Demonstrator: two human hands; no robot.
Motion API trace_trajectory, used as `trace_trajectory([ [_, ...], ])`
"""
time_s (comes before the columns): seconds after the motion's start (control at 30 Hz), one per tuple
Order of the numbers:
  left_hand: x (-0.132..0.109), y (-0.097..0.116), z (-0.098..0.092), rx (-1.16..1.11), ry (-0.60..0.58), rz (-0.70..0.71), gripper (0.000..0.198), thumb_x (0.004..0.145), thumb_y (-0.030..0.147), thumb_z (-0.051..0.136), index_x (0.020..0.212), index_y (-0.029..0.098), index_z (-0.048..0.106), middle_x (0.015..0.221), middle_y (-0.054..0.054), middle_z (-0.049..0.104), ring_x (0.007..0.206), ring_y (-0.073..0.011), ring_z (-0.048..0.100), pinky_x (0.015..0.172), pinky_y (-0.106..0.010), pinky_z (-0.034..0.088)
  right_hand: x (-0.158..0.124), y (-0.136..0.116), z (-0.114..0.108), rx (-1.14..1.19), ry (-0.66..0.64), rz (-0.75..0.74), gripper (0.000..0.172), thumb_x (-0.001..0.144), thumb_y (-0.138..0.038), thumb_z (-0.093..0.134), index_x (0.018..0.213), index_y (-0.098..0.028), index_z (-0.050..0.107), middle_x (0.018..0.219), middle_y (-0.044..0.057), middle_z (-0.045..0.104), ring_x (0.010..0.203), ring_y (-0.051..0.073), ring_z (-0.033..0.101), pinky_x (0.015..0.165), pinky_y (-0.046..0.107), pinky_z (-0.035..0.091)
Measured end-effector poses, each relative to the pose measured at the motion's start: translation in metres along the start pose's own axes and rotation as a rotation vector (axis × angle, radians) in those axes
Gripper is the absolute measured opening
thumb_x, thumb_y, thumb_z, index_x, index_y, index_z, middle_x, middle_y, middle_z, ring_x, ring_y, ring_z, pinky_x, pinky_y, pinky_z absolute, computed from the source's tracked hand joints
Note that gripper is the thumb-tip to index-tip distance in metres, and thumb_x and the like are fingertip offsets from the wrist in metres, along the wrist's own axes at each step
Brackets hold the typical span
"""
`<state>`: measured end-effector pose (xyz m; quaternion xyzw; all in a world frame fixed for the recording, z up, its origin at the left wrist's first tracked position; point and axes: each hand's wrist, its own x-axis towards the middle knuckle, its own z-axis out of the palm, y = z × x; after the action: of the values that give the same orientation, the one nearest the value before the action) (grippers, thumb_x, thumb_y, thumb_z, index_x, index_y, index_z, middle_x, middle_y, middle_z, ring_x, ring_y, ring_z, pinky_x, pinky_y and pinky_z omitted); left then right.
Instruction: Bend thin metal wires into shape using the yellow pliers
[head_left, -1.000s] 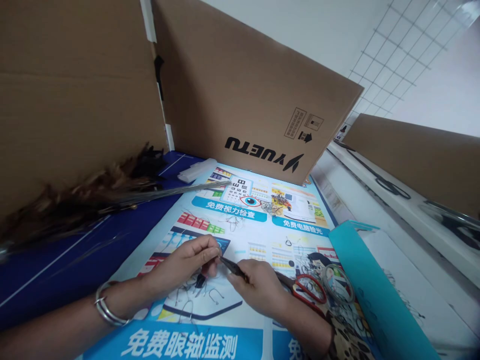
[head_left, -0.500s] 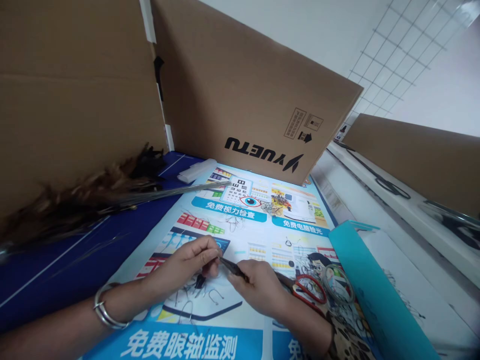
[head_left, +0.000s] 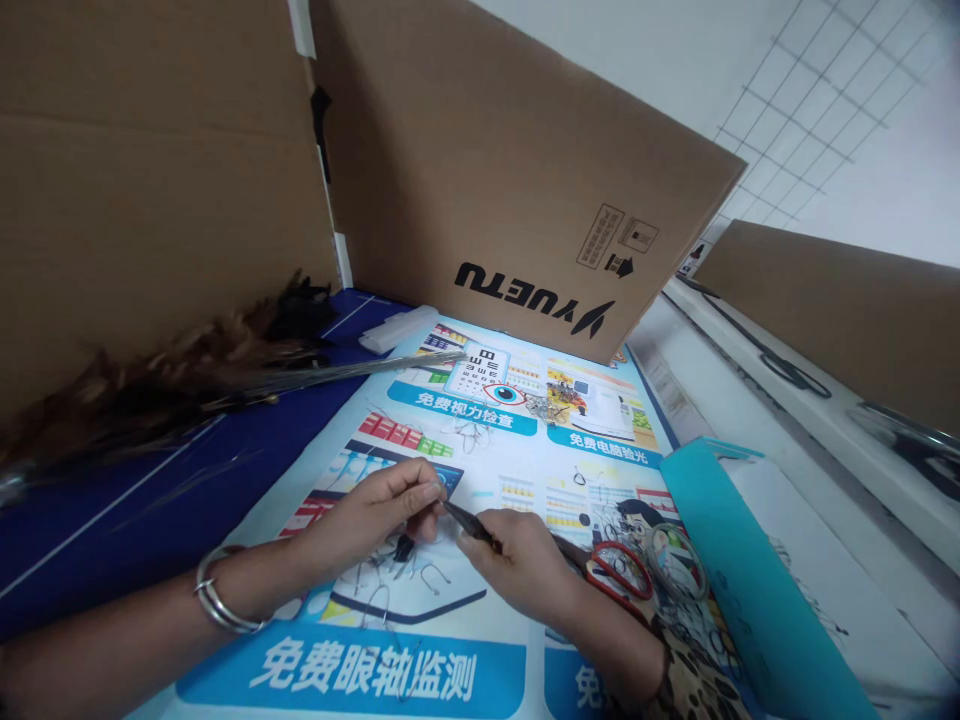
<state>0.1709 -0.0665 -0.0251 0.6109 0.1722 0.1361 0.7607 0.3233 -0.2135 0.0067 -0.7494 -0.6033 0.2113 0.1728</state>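
Note:
My right hand (head_left: 517, 562) is closed around a pair of dark needle-nose pliers (head_left: 471, 523), whose tips point up and left to my other hand. At those tips, my left hand (head_left: 401, 500) pinches thumb and fingers together; whatever sits between them is too small to make out. Below my hands, several bent wire pieces (head_left: 435, 577) and a small black item (head_left: 403, 547) lie on a printed poster sheet (head_left: 480, 490). Just right of my right hand are red-handled scissors (head_left: 621, 570) and a coil of wire (head_left: 679, 562).
Brown feathers (head_left: 187, 365) and a bundle of long thin wires (head_left: 367, 370) lie on the left over a blue surface. Cardboard panels (head_left: 480, 160) stand behind and left. A teal box (head_left: 750, 570) sits at right, with loose wire pieces (head_left: 544, 408) farther back.
The view has shifted slightly. My hands stay together in nearly the same pose, with the pliers' tips still at the fingers of my left hand.

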Motion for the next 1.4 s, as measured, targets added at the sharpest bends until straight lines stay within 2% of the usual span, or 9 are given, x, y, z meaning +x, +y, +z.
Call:
trace_trajectory([
  [0.1, 0.001, 0.002, -0.002, -0.013, 0.075, 0.018, 0.025, 0.092, 0.041, 0.053, 0.081, 0.019, 0.057, 0.064, 0.0, 0.063, 0.06, -0.0135, 0.055, 0.057, -0.024, 0.041, -0.001, -0.001, -0.002, 0.009, 0.015, 0.057, 0.017, 0.089, -0.037, 0.054, 0.088, -0.02, 0.057, 0.074, -0.002, 0.06, 0.066, 0.012, 0.054, 0.056, 0.021, 0.028],
  [0.17, 0.002, 0.003, -0.004, 0.002, 0.164, 0.051, 0.026, 0.092, 0.042, 0.051, 0.082, 0.019, 0.058, 0.062, 0.001, 0.062, 0.059, -0.0132, 0.054, 0.058, -0.024, 0.041, -0.001, -0.001, -0.004, -0.029, 0.021, 0.09, 0.021, 0.087, -0.038, 0.057, 0.097, -0.021, 0.055, 0.08, -0.001, 0.063, 0.071, 0.014, 0.057, 0.059, 0.021, 0.031],
  [0.33, 0.005, 0.002, -0.007, 0.022, 0.313, 0.097, 0.028, 0.093, 0.045, 0.05, 0.083, 0.019, 0.058, 0.061, 0.002, 0.06, 0.058, -0.013, 0.052, 0.059, -0.023, 0.04, -0.007, -0.005, -0.02, -0.318, -0.107, -0.076, 0.021, 0.087, -0.04, 0.058, 0.086, -0.02, 0.061, 0.087, 0.003, 0.064, 0.082, 0.018, 0.058, 0.066, 0.025, 0.035],
  [0.47, 0.005, 0.001, -0.007, 0.023, 0.284, 0.088, 0.029, 0.092, 0.045, 0.051, 0.083, 0.019, 0.058, 0.063, 0.002, 0.06, 0.059, -0.0131, 0.052, 0.058, -0.023, 0.039, -0.013, -0.011, -0.03, -0.504, -0.245, -0.105, 0.023, 0.086, -0.04, 0.058, 0.085, -0.019, 0.064, 0.084, 0.005, 0.065, 0.077, 0.019, 0.059, 0.062, 0.026, 0.035],
  [0.63, 0.005, 0.001, -0.006, 0.006, 0.268, 0.073, 0.028, 0.092, 0.044, 0.052, 0.082, 0.019, 0.059, 0.063, 0.003, 0.059, 0.058, -0.0122, 0.052, 0.057, -0.023, 0.04, -0.015, -0.02, -0.03, -0.569, -0.257, -0.089, 0.024, 0.087, -0.041, 0.056, 0.086, -0.019, 0.064, 0.085, 0.007, 0.066, 0.076, 0.021, 0.06, 0.062, 0.028, 0.038],
  [0.87, 0.005, 0.002, -0.007, 0.031, 0.245, 0.07, 0.029, 0.092, 0.045, 0.052, 0.082, 0.019, 0.058, 0.062, 0.002, 0.06, 0.058, -0.013, 0.052, 0.057, -0.023, 0.04, -0.02, -0.041, -0.014, -0.709, -0.234, -0.107, 0.01, 0.085, -0.013, 0.053, 0.086, -0.014, 0.063, 0.083, 0.012, 0.063, 0.078, 0.027, 0.059, 0.067, 0.037, 0.044],
  [1.07, 0.007, 0.0, -0.007, 0.029, 0.234, 0.061, 0.028, 0.092, 0.044, 0.052, 0.081, 0.019, 0.058, 0.06, 0.003, 0.059, 0.057, -0.0127, 0.052, 0.056, -0.023, 0.04, -0.026, -0.058, -0.007, -0.786, -0.313, -0.058, 0.013, 0.083, -0.007, 0.052, 0.091, -0.011, 0.061, 0.08, 0.013, 0.062, 0.073, 0.027, 0.06, 0.059, 0.036, 0.045],
  [1.23, 0.008, 0.001, -0.008, 0.017, 0.23, 0.032, 0.027, 0.091, 0.044, 0.054, 0.081, 0.019, 0.058, 0.061, 0.003, 0.059, 0.057, -0.0125, 0.052, 0.056, -0.023, 0.041, -0.028, -0.05, -0.007, -0.79, -0.307, -0.085, 0.013, 0.081, -0.007, 0.054, 0.092, -0.011, 0.06, 0.08, 0.012, 0.062, 0.071, 0.027, 0.06, 0.056, 0.034, 0.044],
  [1.4, 0.007, 0.002, -0.009, 0.041, 0.19, 0.015, 0.027, 0.091, 0.044, 0.053, 0.081, 0.02, 0.058, 0.062, 0.002, 0.06, 0.059, -0.0128, 0.052, 0.058, -0.023, 0.04, -0.022, -0.029, -0.009, -0.663, -0.217, -0.135, 0.006, 0.081, -0.01, 0.058, 0.085, -0.015, 0.059, 0.079, 0.01, 0.064, 0.071, 0.023, 0.06, 0.061, 0.031, 0.042],
])
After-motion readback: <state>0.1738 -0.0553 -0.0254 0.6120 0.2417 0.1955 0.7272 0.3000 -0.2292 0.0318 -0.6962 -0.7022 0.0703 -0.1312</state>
